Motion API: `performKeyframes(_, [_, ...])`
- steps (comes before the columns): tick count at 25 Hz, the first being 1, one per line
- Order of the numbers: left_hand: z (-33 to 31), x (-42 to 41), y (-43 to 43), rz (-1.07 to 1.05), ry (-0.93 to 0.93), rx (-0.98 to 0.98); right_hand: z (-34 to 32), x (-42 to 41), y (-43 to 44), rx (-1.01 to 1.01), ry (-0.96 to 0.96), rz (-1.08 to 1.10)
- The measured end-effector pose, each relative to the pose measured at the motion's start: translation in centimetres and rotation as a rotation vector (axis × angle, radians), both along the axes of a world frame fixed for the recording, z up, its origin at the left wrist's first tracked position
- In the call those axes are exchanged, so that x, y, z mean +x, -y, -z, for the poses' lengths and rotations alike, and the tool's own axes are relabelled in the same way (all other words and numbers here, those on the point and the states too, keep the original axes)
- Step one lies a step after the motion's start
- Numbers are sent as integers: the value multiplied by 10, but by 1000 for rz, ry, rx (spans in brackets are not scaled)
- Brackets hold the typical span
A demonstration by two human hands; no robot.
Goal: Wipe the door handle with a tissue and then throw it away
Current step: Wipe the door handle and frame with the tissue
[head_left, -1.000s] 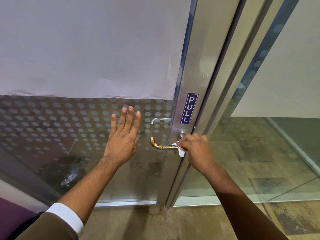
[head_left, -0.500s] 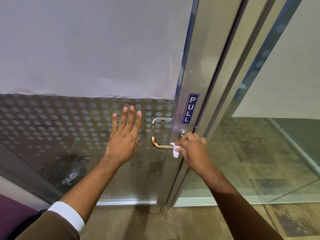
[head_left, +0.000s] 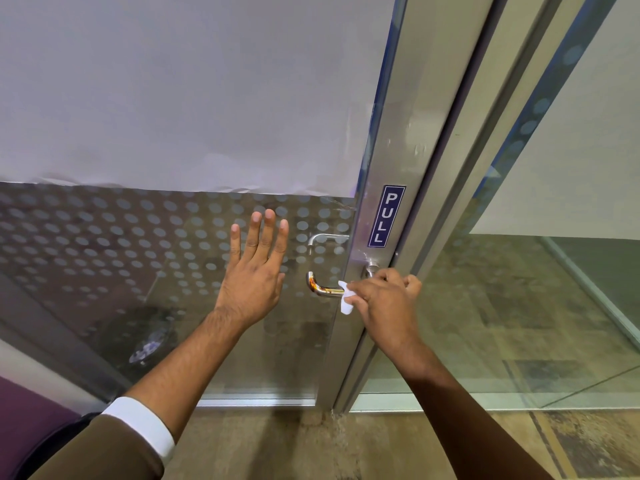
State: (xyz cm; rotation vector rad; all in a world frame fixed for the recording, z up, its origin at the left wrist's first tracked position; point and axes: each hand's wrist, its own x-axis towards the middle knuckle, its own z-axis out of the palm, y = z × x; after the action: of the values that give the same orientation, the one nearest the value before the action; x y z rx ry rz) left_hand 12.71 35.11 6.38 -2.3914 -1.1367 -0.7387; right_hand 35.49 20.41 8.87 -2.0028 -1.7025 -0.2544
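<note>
Right now your right hand [head_left: 382, 299] is gripping a white tissue [head_left: 345, 301] and pressing it around the metal door handle [head_left: 322, 287], with the fingers curled closed over the lever close to where it joins the door frame [head_left: 398, 174]. Only a small tuft of the tissue is showing, sticking out at the left edge of your fist and hanging just below the lever. The bent free end of the handle is poking out to the left of the tissue, bare and shiny.

Your left hand [head_left: 254, 275] is resting flat and spread wide on the glass door panel [head_left: 104, 254], fingers pointing up, just left of the handle and holding nothing. It is lying over the band of frosted dots, below the opaque white film [head_left: 190, 91] that is covering the upper glass.

A blue PULL sign [head_left: 387, 215] is sitting on the metal frame directly above the handle. A second handle [head_left: 325, 238] is showing through the glass, a little higher than yours. Your left sleeve [head_left: 104, 448] is brown with a white cuff [head_left: 143, 426], while your right forearm is bare.
</note>
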Motion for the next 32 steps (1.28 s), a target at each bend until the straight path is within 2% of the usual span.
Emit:
performKeyframes(6, [0,-1,1,-3,-10,-9,4,18,3,-54,21,-103])
performKeyframes(11, [-2,-3,1,-1,-20,-15,1,4,-7,-151,35,-59])
performKeyframes(19, [0,-3,1,-6,-18,-21,4,10,4,3,-9,-66])
performKeyframes(26, [-1,-4,1,2,-15,-21,2,5,2,-62,-14,-24])
performKeyframes(32, [0,-3,0,4,-16,-28,-2,-10,-9,-90,33,-83])
